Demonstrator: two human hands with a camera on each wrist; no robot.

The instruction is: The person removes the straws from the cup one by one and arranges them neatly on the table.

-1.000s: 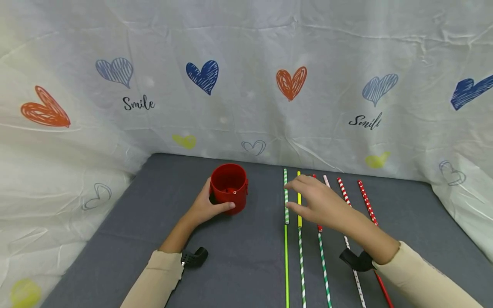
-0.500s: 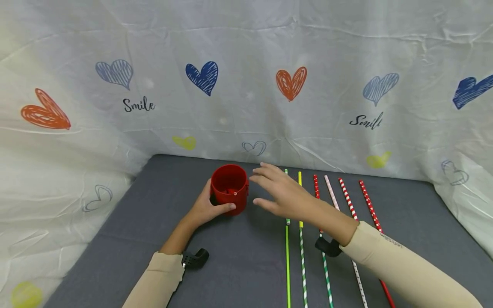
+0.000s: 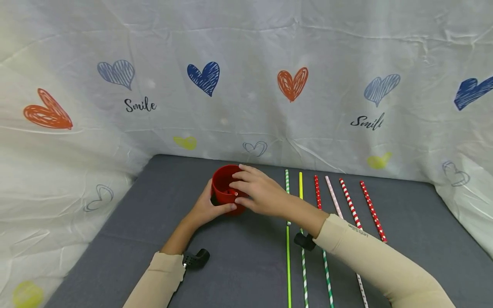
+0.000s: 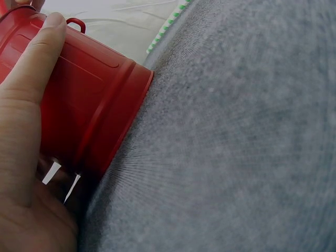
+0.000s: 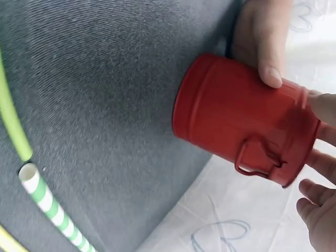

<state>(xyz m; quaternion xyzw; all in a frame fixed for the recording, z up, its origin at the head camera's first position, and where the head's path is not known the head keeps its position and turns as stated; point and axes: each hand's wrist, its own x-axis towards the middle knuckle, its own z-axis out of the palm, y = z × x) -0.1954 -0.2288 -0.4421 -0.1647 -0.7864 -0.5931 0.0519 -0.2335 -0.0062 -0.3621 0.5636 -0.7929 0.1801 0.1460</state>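
Note:
A red cup (image 3: 224,188) with a small side handle stands on the grey table (image 3: 239,265) near the back. My left hand (image 3: 204,208) grips it from the near left, thumb along its side (image 4: 89,105). My right hand (image 3: 258,194) reaches across from the right. Its fingertips (image 5: 321,135) touch the cup's rim (image 5: 236,115), while the other fingers hang loose beside it. In the right wrist view the left hand's thumb (image 5: 265,47) lies on the cup wall. I cannot see the inside of the cup clearly.
Several paper straws lie in rows right of the cup: green-striped (image 3: 287,188), yellow (image 3: 301,188), red (image 3: 317,192), pink (image 3: 333,194), red-striped (image 3: 371,209), and a lime one (image 3: 288,265) nearer me. A heart-printed white cloth (image 3: 246,85) walls the back and sides.
My right hand has left the straws and swept left to the cup, where its fingertips now touch the rim. The left hand and the cup have stayed put.

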